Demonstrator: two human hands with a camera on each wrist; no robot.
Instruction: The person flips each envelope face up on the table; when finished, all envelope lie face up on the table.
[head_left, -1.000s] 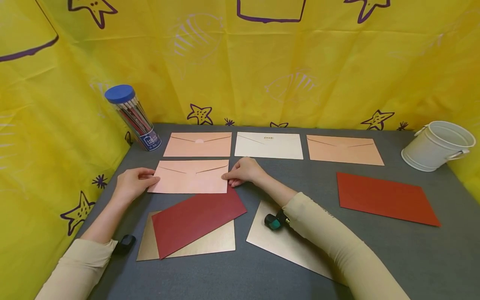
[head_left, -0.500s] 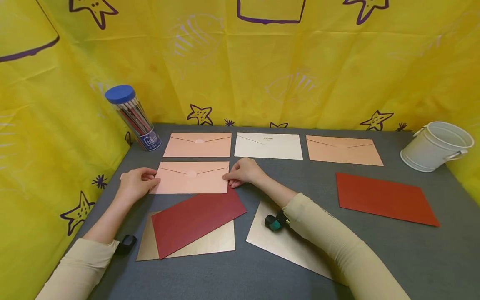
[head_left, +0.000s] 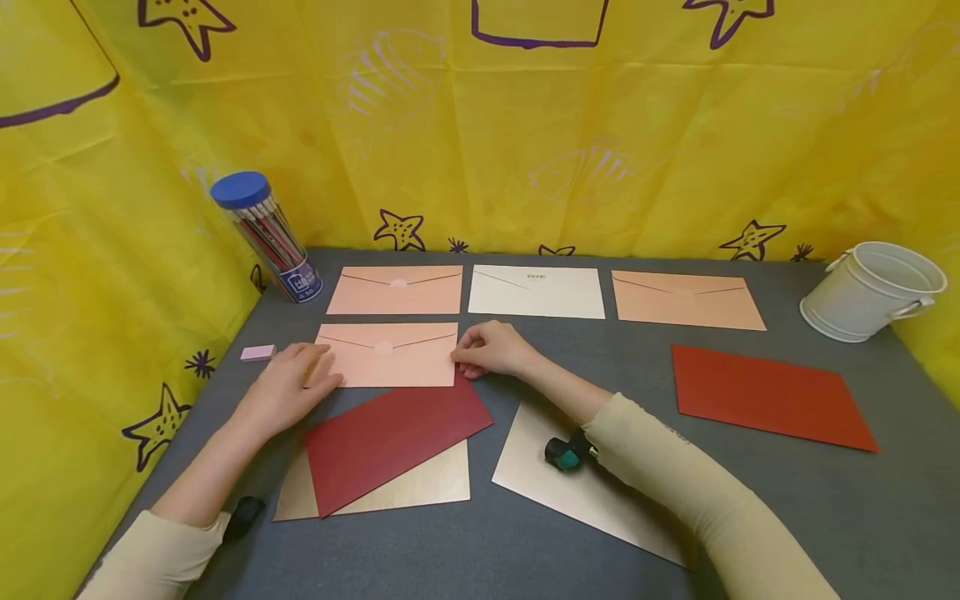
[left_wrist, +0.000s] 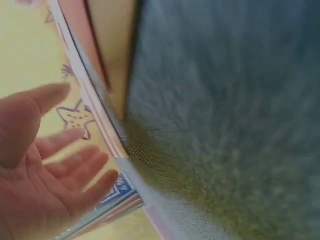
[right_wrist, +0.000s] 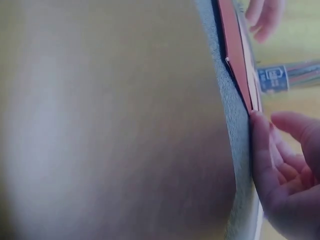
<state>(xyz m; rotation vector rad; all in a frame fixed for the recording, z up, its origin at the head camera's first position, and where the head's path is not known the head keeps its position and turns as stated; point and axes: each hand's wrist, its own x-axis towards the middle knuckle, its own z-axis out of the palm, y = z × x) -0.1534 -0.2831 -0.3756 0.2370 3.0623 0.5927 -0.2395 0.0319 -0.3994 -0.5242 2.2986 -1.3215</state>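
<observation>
A pale pink envelope [head_left: 384,357] lies flap side up in the front row, its lower edge over a dark red envelope [head_left: 401,442]. Over its left end hovers or rests my left hand [head_left: 288,385], fingers loosely extended; the left wrist view shows that hand [left_wrist: 55,165] holding nothing. At the envelope's right edge is my right hand [head_left: 495,348], fingers loosely bent. In the right wrist view, thumb and index finger of this hand [right_wrist: 285,170] stand apart, the index fingertip near the envelope corner. Beneath the red envelope lies a gold envelope [head_left: 420,483].
Behind lie a pink envelope [head_left: 397,296], a white envelope [head_left: 536,296] and another pink envelope [head_left: 686,304]. An orange-red envelope [head_left: 772,400] and white bucket [head_left: 862,296] are right. A pencil tub [head_left: 273,242] and pink eraser [head_left: 257,353] are left. Another gold envelope [head_left: 540,475] lies under my right forearm.
The front pink envelope's flap has settled, with its rounded tip now visible. My left hand has loosened from the left edge and moved right, uncovering the eraser. My right hand has shifted slightly right.
</observation>
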